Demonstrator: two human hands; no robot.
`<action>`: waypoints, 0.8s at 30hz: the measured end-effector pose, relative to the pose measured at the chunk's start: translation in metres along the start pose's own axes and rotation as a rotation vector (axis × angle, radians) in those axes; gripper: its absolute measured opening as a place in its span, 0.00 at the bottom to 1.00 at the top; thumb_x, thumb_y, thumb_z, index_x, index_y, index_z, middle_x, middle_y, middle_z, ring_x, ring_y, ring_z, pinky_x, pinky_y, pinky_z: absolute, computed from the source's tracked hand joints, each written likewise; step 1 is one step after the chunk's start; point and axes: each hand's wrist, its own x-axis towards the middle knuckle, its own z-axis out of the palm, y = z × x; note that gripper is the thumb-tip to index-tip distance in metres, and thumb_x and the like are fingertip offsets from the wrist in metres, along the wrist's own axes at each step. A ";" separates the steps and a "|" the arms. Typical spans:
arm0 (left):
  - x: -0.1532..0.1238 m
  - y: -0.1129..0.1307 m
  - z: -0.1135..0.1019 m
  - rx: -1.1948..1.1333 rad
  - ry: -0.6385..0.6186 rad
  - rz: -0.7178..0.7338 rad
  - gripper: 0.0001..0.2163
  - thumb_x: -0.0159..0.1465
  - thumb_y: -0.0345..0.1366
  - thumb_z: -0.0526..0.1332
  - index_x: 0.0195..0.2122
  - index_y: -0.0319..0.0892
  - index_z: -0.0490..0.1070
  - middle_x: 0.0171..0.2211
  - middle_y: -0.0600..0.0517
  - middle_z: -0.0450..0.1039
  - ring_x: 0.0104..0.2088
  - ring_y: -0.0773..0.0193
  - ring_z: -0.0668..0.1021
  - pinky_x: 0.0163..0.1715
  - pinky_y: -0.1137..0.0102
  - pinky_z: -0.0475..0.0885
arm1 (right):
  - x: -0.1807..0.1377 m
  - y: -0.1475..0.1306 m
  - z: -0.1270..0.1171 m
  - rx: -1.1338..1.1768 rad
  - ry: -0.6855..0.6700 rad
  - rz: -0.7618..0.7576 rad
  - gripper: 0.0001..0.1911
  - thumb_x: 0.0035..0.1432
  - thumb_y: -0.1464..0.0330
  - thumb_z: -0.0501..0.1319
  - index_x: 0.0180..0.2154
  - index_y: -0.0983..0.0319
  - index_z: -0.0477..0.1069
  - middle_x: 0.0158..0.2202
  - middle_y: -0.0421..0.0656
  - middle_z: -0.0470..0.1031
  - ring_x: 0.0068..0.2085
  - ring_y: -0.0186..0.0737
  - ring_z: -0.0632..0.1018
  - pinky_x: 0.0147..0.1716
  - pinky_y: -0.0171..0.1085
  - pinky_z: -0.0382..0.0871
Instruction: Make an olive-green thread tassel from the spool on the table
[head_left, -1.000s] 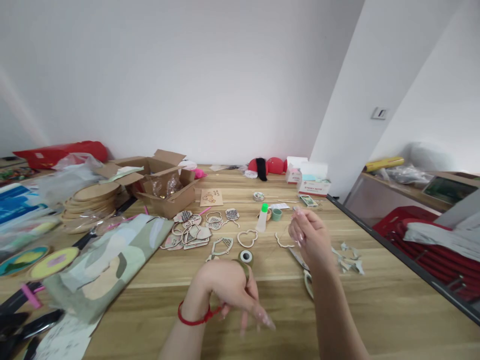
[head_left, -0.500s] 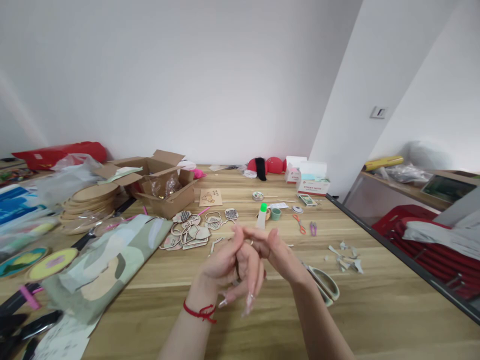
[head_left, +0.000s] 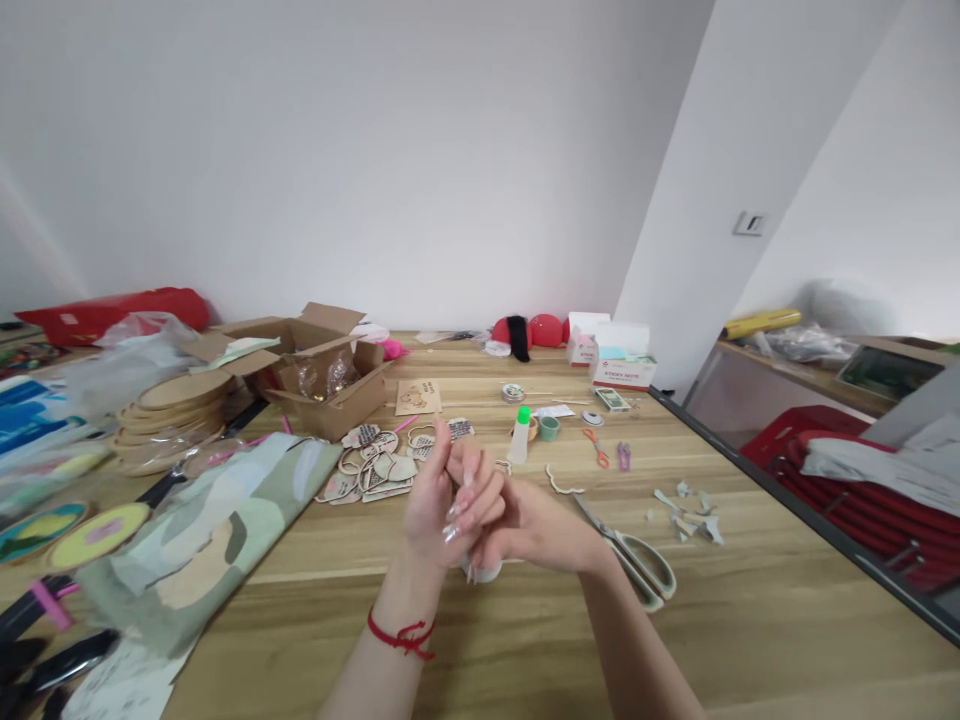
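My left hand [head_left: 433, 505], with a red string bracelet [head_left: 401, 635] on its wrist, has its thumb raised and its fingers curled in. Against those fingers presses my right hand [head_left: 540, 522], its thumb bent below and its other fingers largely hidden. What the hands hold between them, if anything, does not show. Below them a small white object [head_left: 487, 573] is partly covered. Large scissors [head_left: 637, 565] lie by the right wrist. Just beyond the hands are a white strip [head_left: 562, 485], a green-capped bottle [head_left: 519, 440] and several wooden tags [head_left: 386, 470].
Patterned cloth [head_left: 217, 530] covers the left side of the wooden table [head_left: 525, 660]. Behind it stand an open cardboard box [head_left: 337, 400] and stacked wooden discs [head_left: 172, 415]. Rightward are orange scissors [head_left: 596, 448], purple snips [head_left: 624, 457], paper scraps [head_left: 694, 520] and the table's dark edge [head_left: 810, 510].
My left thumb has risen and its fingers have curled inward. The right hand has lowered and turned against them, uncovering the white strip and the large scissors' blades.
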 end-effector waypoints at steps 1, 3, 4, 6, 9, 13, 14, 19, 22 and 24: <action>0.001 0.000 0.002 -0.009 0.051 0.050 0.34 0.72 0.46 0.34 0.19 0.36 0.69 0.11 0.56 0.53 0.10 0.75 0.61 0.10 0.81 0.56 | 0.002 0.002 0.001 -0.021 0.028 0.023 0.29 0.39 0.56 0.75 0.41 0.62 0.71 0.31 0.41 0.78 0.33 0.42 0.80 0.34 0.37 0.75; 0.002 0.001 0.003 -0.021 0.127 0.143 0.33 0.72 0.46 0.35 0.22 0.36 0.70 0.13 0.56 0.54 0.13 0.73 0.63 0.13 0.79 0.60 | 0.005 0.005 0.003 -0.042 0.074 0.074 0.22 0.40 0.59 0.75 0.34 0.63 0.71 0.25 0.39 0.77 0.27 0.39 0.79 0.28 0.35 0.74; 0.003 0.001 0.003 -0.026 0.153 0.179 0.32 0.72 0.47 0.36 0.23 0.36 0.71 0.14 0.55 0.56 0.15 0.72 0.65 0.14 0.78 0.61 | 0.006 0.007 0.003 -0.043 0.089 0.097 0.20 0.42 0.60 0.75 0.31 0.63 0.71 0.22 0.38 0.76 0.24 0.38 0.78 0.25 0.34 0.73; 0.004 0.003 0.001 -0.030 0.190 0.227 0.30 0.72 0.48 0.38 0.26 0.36 0.73 0.17 0.54 0.59 0.18 0.70 0.68 0.18 0.76 0.65 | 0.007 0.008 0.003 -0.035 0.120 0.115 0.18 0.45 0.59 0.73 0.27 0.63 0.70 0.19 0.38 0.75 0.20 0.36 0.77 0.21 0.33 0.72; 0.005 0.006 -0.002 -0.011 0.242 0.265 0.28 0.72 0.47 0.41 0.29 0.36 0.75 0.19 0.53 0.62 0.24 0.67 0.72 0.25 0.73 0.70 | 0.006 0.006 0.001 -0.080 0.157 0.109 0.16 0.50 0.58 0.70 0.26 0.64 0.72 0.19 0.39 0.75 0.19 0.36 0.76 0.19 0.32 0.72; 0.006 0.009 -0.002 0.040 0.309 0.334 0.28 0.71 0.48 0.42 0.31 0.37 0.76 0.23 0.50 0.67 0.31 0.62 0.77 0.33 0.69 0.74 | 0.000 -0.001 0.000 -0.197 0.185 0.094 0.16 0.52 0.58 0.68 0.37 0.63 0.76 0.18 0.38 0.74 0.18 0.36 0.76 0.18 0.32 0.71; 0.007 0.009 -0.002 0.055 0.312 0.346 0.28 0.71 0.48 0.42 0.31 0.37 0.77 0.24 0.49 0.68 0.32 0.61 0.77 0.35 0.68 0.75 | -0.001 -0.002 0.001 -0.228 0.194 0.082 0.16 0.53 0.59 0.68 0.40 0.63 0.76 0.18 0.38 0.74 0.18 0.36 0.76 0.19 0.32 0.71; 0.005 0.009 -0.001 0.075 0.272 0.328 0.28 0.71 0.49 0.42 0.33 0.36 0.77 0.25 0.48 0.70 0.35 0.59 0.79 0.40 0.64 0.76 | -0.006 -0.006 0.001 -0.271 0.177 0.084 0.13 0.57 0.61 0.65 0.40 0.62 0.76 0.18 0.37 0.74 0.18 0.34 0.75 0.18 0.30 0.70; -0.001 0.013 -0.001 -0.010 0.199 0.256 0.27 0.71 0.51 0.42 0.45 0.37 0.75 0.25 0.50 0.70 0.30 0.64 0.78 0.36 0.68 0.77 | -0.007 -0.006 -0.002 -0.259 0.136 0.105 0.09 0.60 0.65 0.60 0.35 0.63 0.76 0.17 0.36 0.72 0.16 0.31 0.72 0.16 0.28 0.67; -0.006 0.016 0.000 -0.116 0.105 0.202 0.27 0.70 0.53 0.43 0.54 0.39 0.70 0.24 0.53 0.69 0.25 0.69 0.76 0.31 0.72 0.76 | -0.006 -0.005 -0.004 -0.284 0.125 0.097 0.09 0.61 0.67 0.58 0.33 0.63 0.76 0.16 0.36 0.71 0.15 0.29 0.70 0.16 0.27 0.65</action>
